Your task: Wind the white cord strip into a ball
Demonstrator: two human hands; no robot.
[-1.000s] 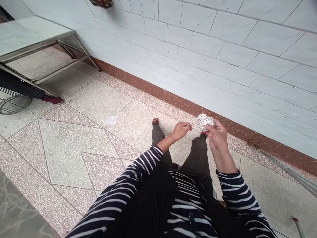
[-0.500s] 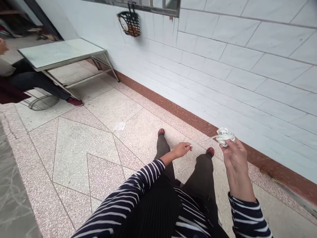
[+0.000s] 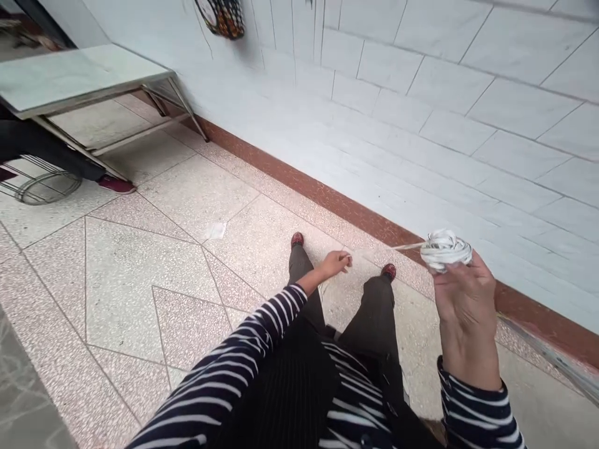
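Span of white strand (image 3: 409, 247) off a coiled bundle (image 3: 447, 249)

Left hand (image 3: 333, 265) low and ahead of the body, thumb and fingertips pressed together, apparently pinching the strand, though it pales to a smear just beside them; right hand (image 3: 468, 296) raised, palm towards us, fingers curled up around the bundle's lower side, the coils sitting above the fingertips; the strand leaves the bundle on the side facing the left hand and crosses the gap between the two grips.

For good handling, we would judge a light, even tension best; the bundle wants a loose cradle rather than a squeeze, so that loops neither slump nor lock; we would hold the span level and clear of knees and shoes.

Materials: strand flat and ribbon-like, soft by its look, with fine dark lines among the white loops; bundle rounded, loosely layered; beyond both grips, a glossy pale tiled wall (image 3: 374, 143) over a reddish-brown skirting (image 3: 327, 192); below them, speckled terrazzo floor (image 3: 253, 274); striped knit sleeve (image 3: 243, 346) behind the left grip.
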